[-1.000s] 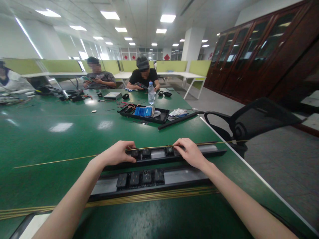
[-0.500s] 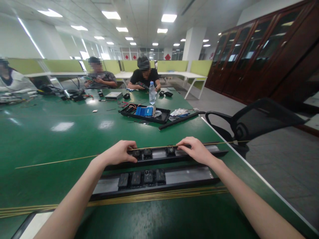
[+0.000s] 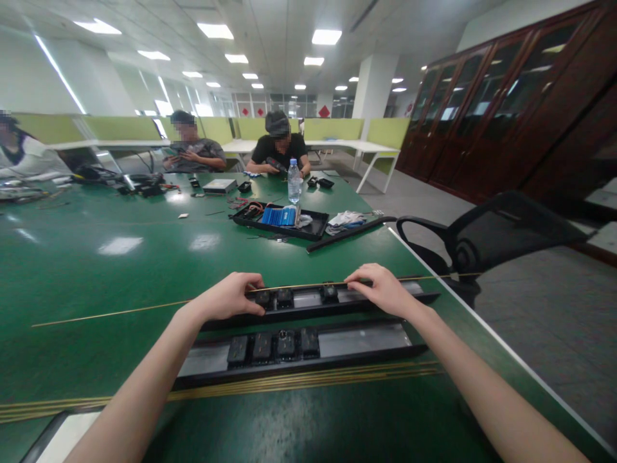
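Observation:
A long black channel strip point(image 3: 308, 310) lies across the table, with black socket-like blocks point(image 3: 330, 293) set along its grey inside. Over it runs a thin brass-coloured rod point(image 3: 116, 311), stretching past both ends. My left hand point(image 3: 234, 296) is closed around the strip's left part, thumb on the near side and fingers on the far side, at the leftmost block. With thumb and fingertips, my right hand point(image 3: 378, 289) pinches the rod right of the single block. Nearer me lies a second channel strip point(image 3: 364, 339) holding several black blocks point(image 3: 286, 344) side by side.
Several more brass-coloured rods point(image 3: 270, 384) lie in front of the nearer strip. Beyond are a black tray point(image 3: 315, 226) with a blue finned part, a water bottle point(image 3: 294, 181), gloves point(image 3: 347, 222) and a black bar point(image 3: 349, 235). A mesh chair point(image 3: 515, 235) stands right; people sit opposite.
My right hand has shifted very slightly to the right along the rod. My left hand and both strips stay practically where they were.

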